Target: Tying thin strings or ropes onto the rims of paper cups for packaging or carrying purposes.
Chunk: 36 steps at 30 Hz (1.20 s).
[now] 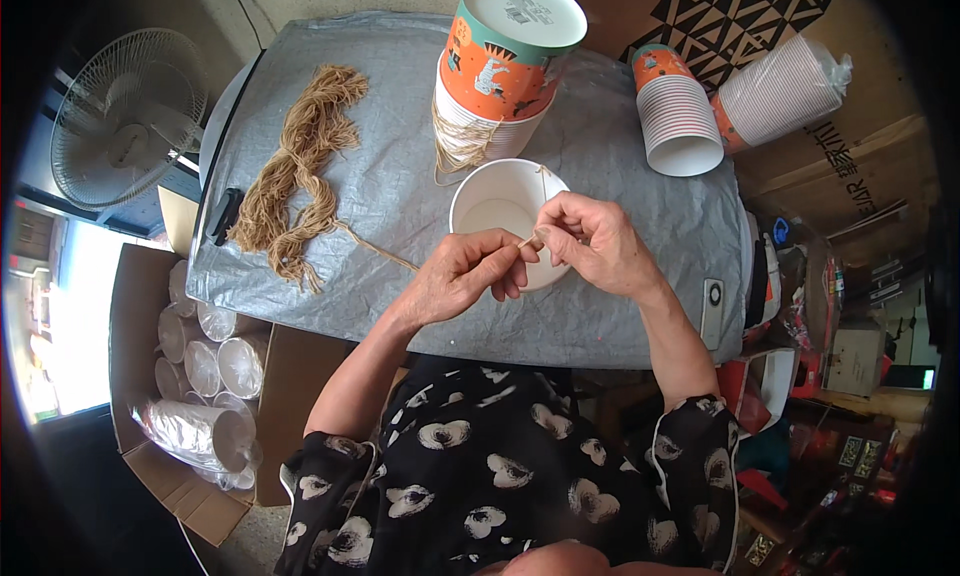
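A white paper bucket (470,201) stands mouth up on the covered table, just beyond my hands. A thin twine cord is tied at its far rim and runs down toward my right hand (600,246). Thumb and fingers of that hand pinch the twine (529,241) over the bucket's near side. Close beside it, my left hand (465,274) pinches the same twine, fingertips almost touching the right ones. My hands hide part of the near rim. Left of them lies a loose bundle of brown twine (290,181), one strand trailing toward my left hand.
Behind the bucket rises an upside-down stack of orange printed buckets (505,66) with twine hanging. Further right lie stacked paper tubs (678,126) and a plastic-wrapped stack (785,86). A cardboard box (145,306) of wrapped tubs and a fan (128,116) stand left.
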Available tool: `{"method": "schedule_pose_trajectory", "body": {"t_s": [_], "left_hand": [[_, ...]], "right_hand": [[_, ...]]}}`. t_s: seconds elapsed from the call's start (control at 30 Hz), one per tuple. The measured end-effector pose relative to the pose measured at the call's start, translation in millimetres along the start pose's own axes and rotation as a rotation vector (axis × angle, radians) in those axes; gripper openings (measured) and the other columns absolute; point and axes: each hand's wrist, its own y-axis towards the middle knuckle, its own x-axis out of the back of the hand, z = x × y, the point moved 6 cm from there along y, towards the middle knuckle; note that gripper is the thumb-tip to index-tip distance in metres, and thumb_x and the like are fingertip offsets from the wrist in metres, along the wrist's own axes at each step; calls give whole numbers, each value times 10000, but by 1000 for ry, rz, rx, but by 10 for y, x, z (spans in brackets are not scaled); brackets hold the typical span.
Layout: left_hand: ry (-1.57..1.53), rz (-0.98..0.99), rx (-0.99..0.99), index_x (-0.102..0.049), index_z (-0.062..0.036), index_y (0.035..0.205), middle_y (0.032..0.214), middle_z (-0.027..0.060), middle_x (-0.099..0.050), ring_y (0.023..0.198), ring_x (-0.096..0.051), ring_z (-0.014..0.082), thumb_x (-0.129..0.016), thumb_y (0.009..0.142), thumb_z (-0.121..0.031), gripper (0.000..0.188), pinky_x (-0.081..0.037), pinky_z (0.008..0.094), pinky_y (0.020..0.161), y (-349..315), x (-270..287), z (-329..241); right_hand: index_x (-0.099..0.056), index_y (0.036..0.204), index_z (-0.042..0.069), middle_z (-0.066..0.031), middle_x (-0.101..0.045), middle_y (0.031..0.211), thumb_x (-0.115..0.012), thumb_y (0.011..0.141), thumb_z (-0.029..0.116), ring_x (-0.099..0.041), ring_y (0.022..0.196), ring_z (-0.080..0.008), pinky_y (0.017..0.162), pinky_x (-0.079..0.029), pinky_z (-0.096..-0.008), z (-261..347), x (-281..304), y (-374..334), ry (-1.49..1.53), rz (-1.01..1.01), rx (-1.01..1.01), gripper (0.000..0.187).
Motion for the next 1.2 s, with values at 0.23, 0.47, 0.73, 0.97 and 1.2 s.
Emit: {"method": "schedule_pose_trajectory", "body": {"t_s": [0.23, 0.47, 0.73, 0.97, 1.2], "left_hand": [[178, -50, -1, -673, 18, 1150, 883, 36, -699, 756, -668, 88, -480, 1112, -220, 309, -566, 255, 691, -22, 39, -50], [87, -51, 62, -673, 26, 1123, 860, 36, -701, 735, -659, 90, -475, 1112, -193, 295, -574, 270, 699, -32, 37, 7], [80, -42, 74, -667, 33, 1134, 877, 41, -705, 743, -664, 93, -477, 1112, -199, 300, -575, 269, 699, -12, 6, 13], [111, -118, 60, -622, 38, 1160, 902, 68, -727, 789, -714, 118, -528, 1088, -158, 229, -592, 267, 702, -19, 7, -1], [112, -189, 36, -624, 27, 1150, 913, 66, -731, 806, -718, 118, -596, 1048, -99, 164, -600, 264, 687, -48, -33, 60]], "right_hand": [[-619, 1012, -20, -25, -663, 851, -604, 1017, 93, -622, 792, -75, 728, -532, -264, 30, 8, 64, -70, 23, 61, 113], [-638, 1133, -49, -52, -699, 887, -595, 1039, 115, -630, 770, -76, 681, -525, -234, -36, 20, 50, 129, 67, -34, 194], [-676, 995, -14, -23, -695, 834, -658, 986, 73, -638, 801, -80, 746, -532, -276, -23, 12, 35, 17, 55, -30, 89], [-598, 967, -16, -19, -598, 749, -633, 1009, 87, -557, 735, -81, 689, -497, -290, -85, 4, 38, -44, -16, 19, 117], [-603, 962, 31, 69, -535, 775, -632, 1030, 122, -463, 667, -14, 575, -383, -192, -224, -69, 102, 177, -33, 33, 118]]}}
